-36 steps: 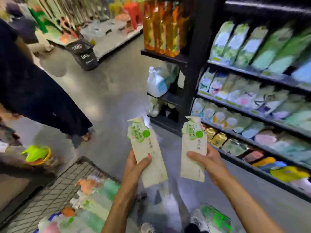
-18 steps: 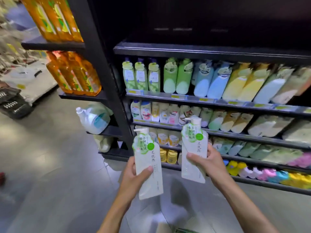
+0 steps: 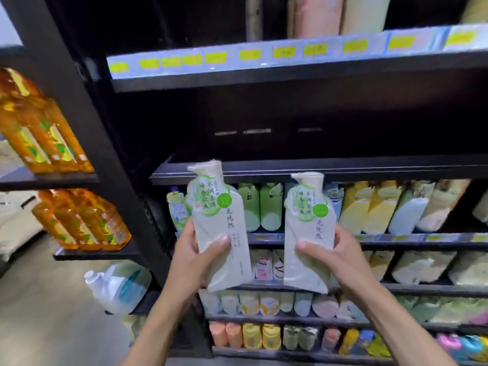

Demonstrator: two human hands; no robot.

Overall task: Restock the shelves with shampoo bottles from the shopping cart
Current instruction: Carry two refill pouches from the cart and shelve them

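- Two shampoo bottles are up in front of you, one in each hand, both upright with pump tops uppermost and labels facing you (handy for setting them down face-out).
- Your left hand grips the left bottle at its lower half: the thumb lies across the front and the fingers curl round behind. This low hold leaves the top free to go in first.
- Your right hand holds the right bottle the same way, thumb pressed on the front and fingers wrapped round the far edge.
- The bottles are near each other but apart, not touching, so each could be placed on its own.
- Both are in the air, their tops level with the front lip of the dark shelf. That bay looks bare as far as the shadow lets you see, so I judge it the likely target.
- Below that lip, rows of green bottles and yellow packs fill the lower shelves right behind your bottles.
- Above, the price-tag rail of the next shelf caps the bay, so headroom seems ample.
- What stands in the way: the lip itself (the bases must rise clear over it) and the black upright close to your left.
- Further left sit amber bottles and a white jug, well clear of the move.
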